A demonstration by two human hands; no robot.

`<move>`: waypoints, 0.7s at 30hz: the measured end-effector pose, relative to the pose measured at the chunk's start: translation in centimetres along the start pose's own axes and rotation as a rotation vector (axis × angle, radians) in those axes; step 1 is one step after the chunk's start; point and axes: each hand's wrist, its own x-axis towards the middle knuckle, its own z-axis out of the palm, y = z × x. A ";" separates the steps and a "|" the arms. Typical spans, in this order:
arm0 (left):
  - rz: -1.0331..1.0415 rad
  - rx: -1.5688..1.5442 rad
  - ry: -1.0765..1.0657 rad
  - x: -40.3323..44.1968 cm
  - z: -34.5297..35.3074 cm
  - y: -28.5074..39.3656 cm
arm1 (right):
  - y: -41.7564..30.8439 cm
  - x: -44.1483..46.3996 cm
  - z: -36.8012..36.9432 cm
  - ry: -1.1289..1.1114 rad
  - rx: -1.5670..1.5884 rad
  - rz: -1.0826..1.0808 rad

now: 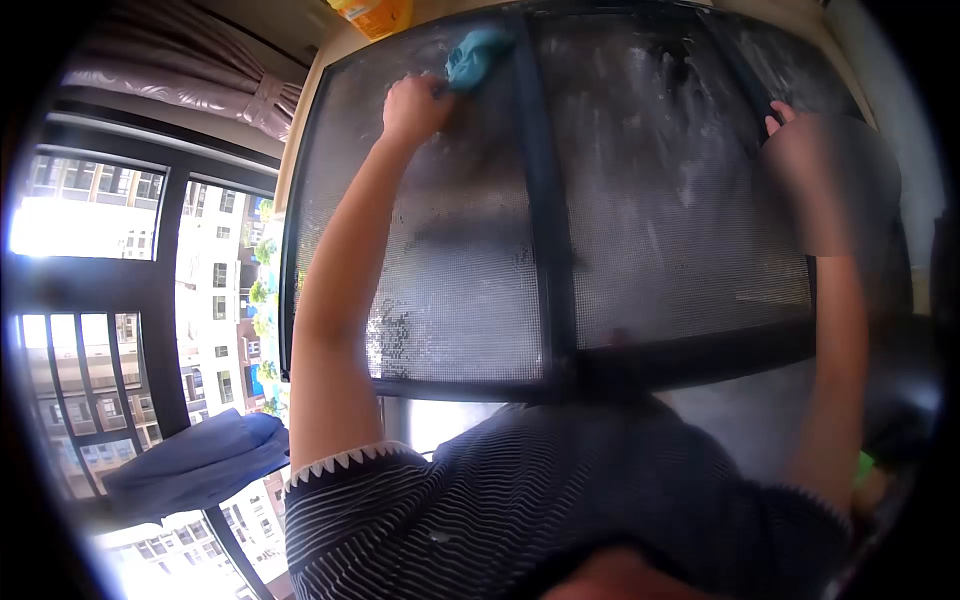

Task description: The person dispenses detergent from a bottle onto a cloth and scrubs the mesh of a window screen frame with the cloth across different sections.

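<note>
A large dark-framed mesh screen [680, 250] lies in front of me, its mesh wet and streaked with whitish marks. My left hand [415, 108] has its fingers closed on a teal cloth [478, 58], which touches the upper left panel near the dark middle bar [545, 200]. Over on the right side, my right hand [805, 155] rests by the slanting frame bar [740, 75]. Its visible fingers are stretched out and a little apart, and I see nothing in them. Part of that hand and wrist is blurred.
An orange and yellow package [372, 14] stands beyond the screen's top left edge. To the left are a dark window frame [178, 300], a gathered curtain [190, 85] and a hanging blue-grey cloth [200, 465]. Buildings show outside.
</note>
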 end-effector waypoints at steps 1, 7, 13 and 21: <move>-0.070 -0.048 -0.027 0.3 -0.4 0.0 | -0.1 0.1 -0.2 0.004 -0.009 0.002; -0.203 -1.420 -0.009 -0.8 -7.3 0.4 | -1.1 -0.3 -1.0 -0.021 -0.022 0.041; -0.238 -1.166 -0.066 -1.7 -7.2 -2.8 | -1.2 -0.7 -1.2 -0.021 0.014 0.019; 0.013 0.099 0.153 -4.5 -0.3 0.7 | -1.7 -0.7 -1.8 -0.009 0.041 0.004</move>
